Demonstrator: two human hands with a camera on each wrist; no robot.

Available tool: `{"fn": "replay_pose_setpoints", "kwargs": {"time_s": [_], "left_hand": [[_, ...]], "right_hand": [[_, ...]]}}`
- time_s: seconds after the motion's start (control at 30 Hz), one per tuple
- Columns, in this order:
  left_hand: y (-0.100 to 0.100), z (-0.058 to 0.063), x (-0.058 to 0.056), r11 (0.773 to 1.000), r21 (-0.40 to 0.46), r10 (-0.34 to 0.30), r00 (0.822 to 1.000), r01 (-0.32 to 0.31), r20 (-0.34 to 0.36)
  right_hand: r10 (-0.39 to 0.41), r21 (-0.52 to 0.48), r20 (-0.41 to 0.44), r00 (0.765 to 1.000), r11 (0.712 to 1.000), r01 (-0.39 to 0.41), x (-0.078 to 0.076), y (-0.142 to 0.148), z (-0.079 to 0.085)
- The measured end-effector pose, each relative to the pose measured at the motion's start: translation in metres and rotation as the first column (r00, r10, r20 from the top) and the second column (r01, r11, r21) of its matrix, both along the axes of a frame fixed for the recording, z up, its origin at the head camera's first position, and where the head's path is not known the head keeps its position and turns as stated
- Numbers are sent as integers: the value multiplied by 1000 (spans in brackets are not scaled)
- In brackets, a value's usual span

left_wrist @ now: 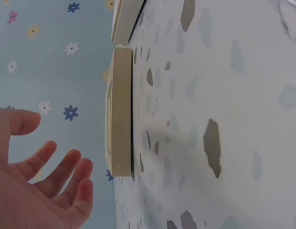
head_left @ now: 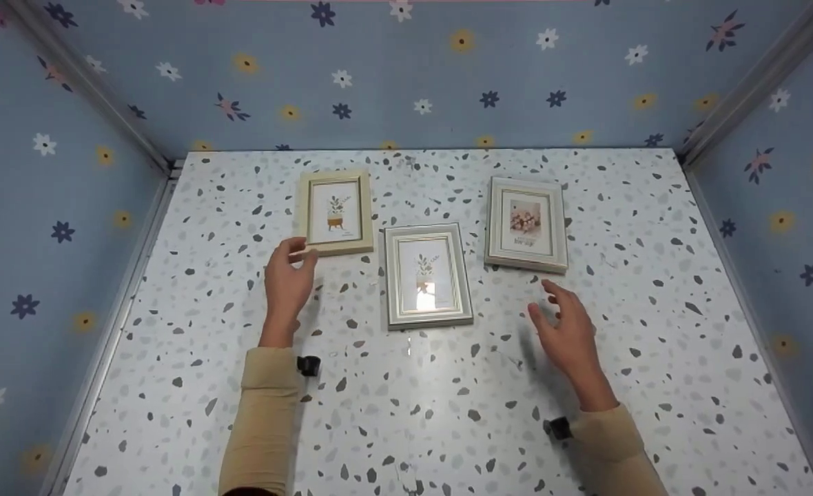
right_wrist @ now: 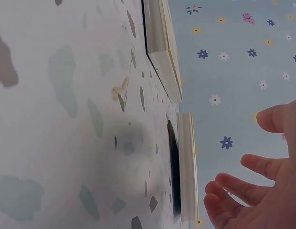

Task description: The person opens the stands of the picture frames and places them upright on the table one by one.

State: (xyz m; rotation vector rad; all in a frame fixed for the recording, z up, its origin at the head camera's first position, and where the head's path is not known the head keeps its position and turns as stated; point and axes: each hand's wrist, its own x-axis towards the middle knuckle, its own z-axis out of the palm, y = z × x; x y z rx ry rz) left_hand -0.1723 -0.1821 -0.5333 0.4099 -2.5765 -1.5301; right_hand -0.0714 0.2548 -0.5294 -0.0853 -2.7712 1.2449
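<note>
Three picture frames lie face up on a speckled table. The cream picture frame [head_left: 337,246] at the back left bears a potted-plant print. In the middle, nearer the front, is a silver-white picture frame [head_left: 428,322] with a similar print and a bright reflection. A second white picture frame [head_left: 527,263] with a flower photo lies at the back right. My left hand [head_left: 291,279] is at the cream frame's near left corner, fingers relaxed and holding nothing. Just short of the right frame's near edge hovers my right hand [head_left: 566,327], thumb and fingers spread, also holding nothing.
The white speckled table [head_left: 406,399] is enclosed by blue floral panels [head_left: 406,76] at the back and both sides. Metal strips [head_left: 96,89] run along the panel joints. A small black device [head_left: 309,366] sits at the left cuff, another [head_left: 557,428] at the right.
</note>
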Motion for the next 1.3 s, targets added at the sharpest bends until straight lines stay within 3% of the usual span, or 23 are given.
{"fn": "replay_pose_setpoints", "kwargs": {"time_s": [0.4,0.7,1.03,1.3], "left_hand": [[-20,-8,-22,993,102,52,989,-66,136],[-27,-10,-35,992,109,52,992,-65,115],[-32,-11,-53,981,167,58,972,-97,228],[-33,-14,-64,989,124,49,963,-85,265]], "right_hand": [[5,-38,80,997,999,-2,5,2,-5],[5,-39,90,996,999,-2,7,8,-6],[5,-52,86,996,999,-1,10,13,-4],[-33,-58,110,993,998,40,13,14,-6]]}}
